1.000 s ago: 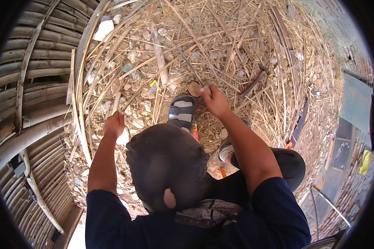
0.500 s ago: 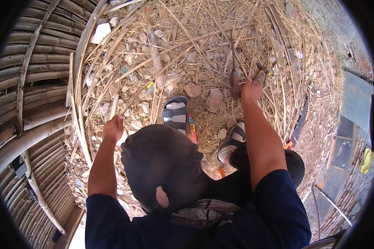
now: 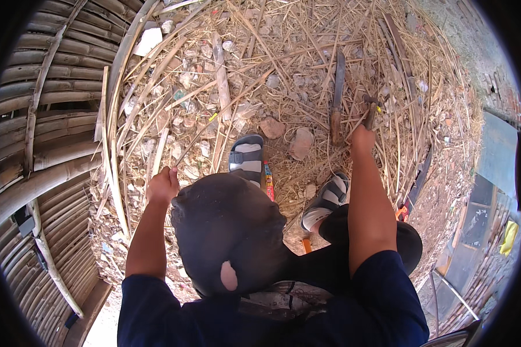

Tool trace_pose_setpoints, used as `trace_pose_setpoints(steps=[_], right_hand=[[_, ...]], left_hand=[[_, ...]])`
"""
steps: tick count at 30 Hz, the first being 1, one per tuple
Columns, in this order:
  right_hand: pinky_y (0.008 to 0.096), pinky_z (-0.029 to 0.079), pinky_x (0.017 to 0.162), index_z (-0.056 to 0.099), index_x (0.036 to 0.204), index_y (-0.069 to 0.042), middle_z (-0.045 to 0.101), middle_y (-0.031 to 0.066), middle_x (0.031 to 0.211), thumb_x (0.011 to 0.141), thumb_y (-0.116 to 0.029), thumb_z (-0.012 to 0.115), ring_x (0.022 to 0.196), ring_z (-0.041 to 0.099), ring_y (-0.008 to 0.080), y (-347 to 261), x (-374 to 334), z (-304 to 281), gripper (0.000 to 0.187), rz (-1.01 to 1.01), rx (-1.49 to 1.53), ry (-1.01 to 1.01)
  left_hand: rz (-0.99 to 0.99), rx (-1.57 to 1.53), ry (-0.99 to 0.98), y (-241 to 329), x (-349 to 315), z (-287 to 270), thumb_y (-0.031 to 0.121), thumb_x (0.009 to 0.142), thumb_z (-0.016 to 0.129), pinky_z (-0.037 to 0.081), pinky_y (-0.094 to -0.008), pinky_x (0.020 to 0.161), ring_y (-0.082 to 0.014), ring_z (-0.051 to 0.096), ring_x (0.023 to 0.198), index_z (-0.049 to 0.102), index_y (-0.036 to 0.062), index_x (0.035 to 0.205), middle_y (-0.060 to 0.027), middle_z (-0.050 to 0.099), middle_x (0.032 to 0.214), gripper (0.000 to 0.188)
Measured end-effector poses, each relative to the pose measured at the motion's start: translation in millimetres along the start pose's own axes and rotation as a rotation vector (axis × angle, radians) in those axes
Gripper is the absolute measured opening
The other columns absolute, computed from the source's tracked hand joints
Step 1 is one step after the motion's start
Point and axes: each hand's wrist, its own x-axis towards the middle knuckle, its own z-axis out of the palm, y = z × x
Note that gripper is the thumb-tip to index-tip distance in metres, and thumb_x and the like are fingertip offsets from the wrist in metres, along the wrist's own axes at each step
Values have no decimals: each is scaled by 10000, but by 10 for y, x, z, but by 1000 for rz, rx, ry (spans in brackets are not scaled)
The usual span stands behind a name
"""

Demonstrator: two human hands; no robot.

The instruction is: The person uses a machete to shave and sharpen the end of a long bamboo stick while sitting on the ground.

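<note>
My left hand (image 3: 163, 185) is closed around the near end of a thin bamboo strip (image 3: 194, 142), which slants up and to the right over the litter. My right hand (image 3: 363, 140) grips the handle of a hammer (image 3: 371, 105), its dark head pointing away from me. Just left of that hand lies a machete (image 3: 338, 81) with a wooden handle, blade pointing away. Its handle is apart from my fingers. Two stones (image 3: 300, 143) rest between the machete and my left sandal (image 3: 246, 157).
Dry straw, bamboo slivers and rubble cover the ground (image 3: 295, 34). A bamboo slat wall (image 3: 58, 121) stands at left; a rough wall (image 3: 480, 52) and grey panels (image 3: 495, 150) at right. A slim red object (image 3: 269, 182) lies by my left foot, an orange-handled tool (image 3: 402, 213) beside my right knee.
My right hand has shifted right and slightly nearer with the hammer. The machete, earlier edge-on, now shows its flat blade. My left hand has moved a little nearer, still on the strip.
</note>
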Motion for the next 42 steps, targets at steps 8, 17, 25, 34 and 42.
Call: trace_pose_setpoints(steps=[8, 17, 25, 34, 42], right_hand=[[525, 509, 762, 601, 1135, -31, 677, 261, 956, 1018, -440, 546, 914, 669, 458, -699, -1542, 55, 428, -856, -130, -203], [502, 513, 675, 599, 1089, -41, 675, 206, 780, 992, -324, 598, 751, 685, 408, -561, -2043, 618, 299, -817, -489, -444], [536, 515, 750, 594, 1132, -26, 688, 252, 856, 1026, -381, 512, 843, 684, 454, -1110, -2373, 420, 379, -807, 114, -478], [537, 490, 681, 588, 1027, -12, 668, 254, 792, 1059, -437, 418, 729, 626, 508, -342, -1925, 1003, 459, -785, -327, -360], [524, 503, 745, 601, 973, -12, 675, 270, 863, 1047, -440, 443, 844, 648, 485, -1019, -2226, 609, 462, -735, 219, -504]], left_hand=[[52, 8, 37, 4, 25, 53, 475, 1053, 367, 507, -605, 760, -484, 659, 882, 606, 107, 999, -242, 692, 875, 442], [32, 0, -21, 63, 11, -115, 485, 1049, 366, 511, -592, 785, -474, 662, 905, 609, 107, 1011, -248, 695, 913, 451], [26, -4, 8, -21, 90, -9, 477, 1056, 359, 516, -587, 796, -476, 658, 908, 606, 85, 1026, -249, 692, 908, 465], [34, -20, 19, 65, -2, 47, 478, 1060, 349, 517, -577, 791, -471, 658, 887, 601, 80, 1019, -246, 690, 882, 473], [64, -65, 0, -36, 72, 179, 467, 1056, 372, 516, -579, 772, -478, 656, 870, 605, 78, 1013, -260, 685, 869, 455]])
